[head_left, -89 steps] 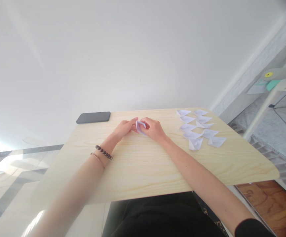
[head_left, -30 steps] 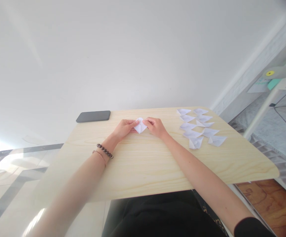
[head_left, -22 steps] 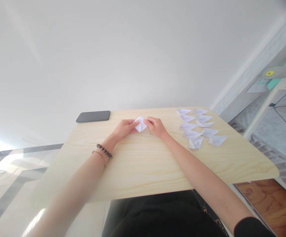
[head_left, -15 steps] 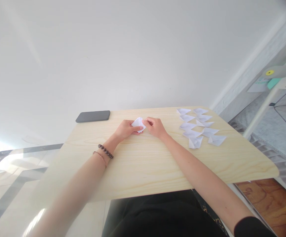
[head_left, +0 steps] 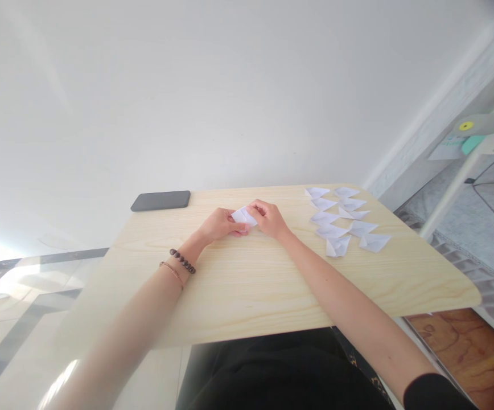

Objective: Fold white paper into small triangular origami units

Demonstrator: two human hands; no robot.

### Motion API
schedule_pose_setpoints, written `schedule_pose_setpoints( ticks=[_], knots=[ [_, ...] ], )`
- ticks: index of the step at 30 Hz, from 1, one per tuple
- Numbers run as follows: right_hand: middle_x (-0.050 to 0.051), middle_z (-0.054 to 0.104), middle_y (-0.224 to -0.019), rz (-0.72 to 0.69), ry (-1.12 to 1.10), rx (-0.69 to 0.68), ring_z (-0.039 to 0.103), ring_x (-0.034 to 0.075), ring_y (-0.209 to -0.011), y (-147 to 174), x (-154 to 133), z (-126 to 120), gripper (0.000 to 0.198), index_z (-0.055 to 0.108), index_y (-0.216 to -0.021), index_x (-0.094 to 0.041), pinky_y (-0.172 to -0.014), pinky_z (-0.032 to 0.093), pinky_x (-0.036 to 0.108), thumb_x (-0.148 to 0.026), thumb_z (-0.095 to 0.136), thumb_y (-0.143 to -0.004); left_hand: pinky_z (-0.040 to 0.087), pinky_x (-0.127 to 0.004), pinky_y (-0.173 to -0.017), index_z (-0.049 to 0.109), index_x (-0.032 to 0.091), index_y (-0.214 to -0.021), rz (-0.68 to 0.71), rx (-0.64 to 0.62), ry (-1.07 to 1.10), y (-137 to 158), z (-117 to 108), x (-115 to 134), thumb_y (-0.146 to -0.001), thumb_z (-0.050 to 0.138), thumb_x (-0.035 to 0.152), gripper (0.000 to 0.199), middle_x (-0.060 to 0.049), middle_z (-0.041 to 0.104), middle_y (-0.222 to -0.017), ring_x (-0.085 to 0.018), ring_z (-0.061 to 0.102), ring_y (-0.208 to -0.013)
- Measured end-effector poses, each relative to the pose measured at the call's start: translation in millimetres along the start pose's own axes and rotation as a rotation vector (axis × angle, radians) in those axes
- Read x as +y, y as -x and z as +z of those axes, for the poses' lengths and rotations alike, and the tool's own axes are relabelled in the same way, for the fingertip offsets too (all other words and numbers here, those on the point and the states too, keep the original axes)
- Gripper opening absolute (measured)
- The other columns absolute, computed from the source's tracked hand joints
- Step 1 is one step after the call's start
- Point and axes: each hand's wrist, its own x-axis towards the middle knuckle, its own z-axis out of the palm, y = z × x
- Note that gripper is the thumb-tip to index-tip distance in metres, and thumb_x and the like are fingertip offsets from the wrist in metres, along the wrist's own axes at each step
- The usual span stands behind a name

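Note:
A small folded piece of white paper (head_left: 242, 215) is held between both hands above the table's far middle. My left hand (head_left: 222, 224) grips its left and lower edge, thumb on the near face and fingers behind. On the upper right corner, my right hand (head_left: 268, 216) pinches the paper between thumb and fingers. Part of the paper is hidden by the fingers. To the right lie several folded white paper pieces (head_left: 331, 230) in two rough columns, apart from my hands.
A dark phone (head_left: 161, 200) lies at the table's far left corner. The pale wooden table (head_left: 238, 296) stands against a white wall (head_left: 238, 97). A white metal frame (head_left: 452, 188) rises beyond its right side.
The paper has turned and shifted slightly to the right in my hands. My right hand has moved a little and now covers its upper right corner. The other paper pieces have stayed put.

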Motion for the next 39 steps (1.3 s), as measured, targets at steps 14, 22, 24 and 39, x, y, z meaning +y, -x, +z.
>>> schedule_pose_setpoints(
  ticks=[14, 22, 24, 39],
  knots=[
    [0.0, 0.054, -0.066, 0.028, -0.122, -0.027, 0.047, 0.01, -0.059, -1, -2, 0, 0.027, 0.054, -0.072, -0.017, -0.055, 0.036, 0.021, -0.041, 0.043, -0.078, 0.05, -0.038, -0.071, 0.067, 0.01, -0.077, 0.018, -0.099, 0.065, 2, -2, 3, -0.056, 0.073, 0.035, 0.034, -0.01, 0.068, -0.072, -0.023, 0.063, -0.073],
    [0.001, 0.056, -0.064, 0.043, -0.007, 0.077, 0.048, 0.01, -0.057, -2, 0, -1, 0.032, 0.059, -0.073, -0.015, -0.054, 0.035, 0.022, -0.043, 0.044, -0.079, 0.05, -0.038, -0.073, 0.067, 0.01, -0.081, 0.01, -0.042, 0.092, 2, 0, 3, -0.053, 0.074, 0.035, 0.037, -0.01, 0.068, -0.076, -0.023, 0.063, -0.076],
    [0.001, 0.056, -0.063, 0.043, 0.014, 0.092, 0.047, 0.01, -0.056, -2, -1, -1, 0.032, 0.059, -0.073, -0.015, -0.053, 0.035, 0.022, -0.043, 0.044, -0.079, 0.05, -0.038, -0.074, 0.067, 0.011, -0.079, 0.008, -0.041, 0.104, 3, 1, 4, -0.053, 0.074, 0.035, 0.036, -0.009, 0.068, -0.076, -0.023, 0.063, -0.076],
    [-0.003, 0.047, -0.053, 0.025, 0.038, -0.004, 0.041, 0.008, -0.049, -2, 7, -2, 0.037, 0.049, -0.064, -0.017, -0.052, 0.032, 0.022, -0.048, 0.037, -0.082, 0.048, -0.035, -0.077, 0.064, 0.009, -0.084, 0.066, 0.071, 0.225, -3, 1, -2, -0.062, 0.068, 0.043, 0.04, -0.01, 0.066, -0.081, -0.02, 0.061, -0.08]
  ],
)
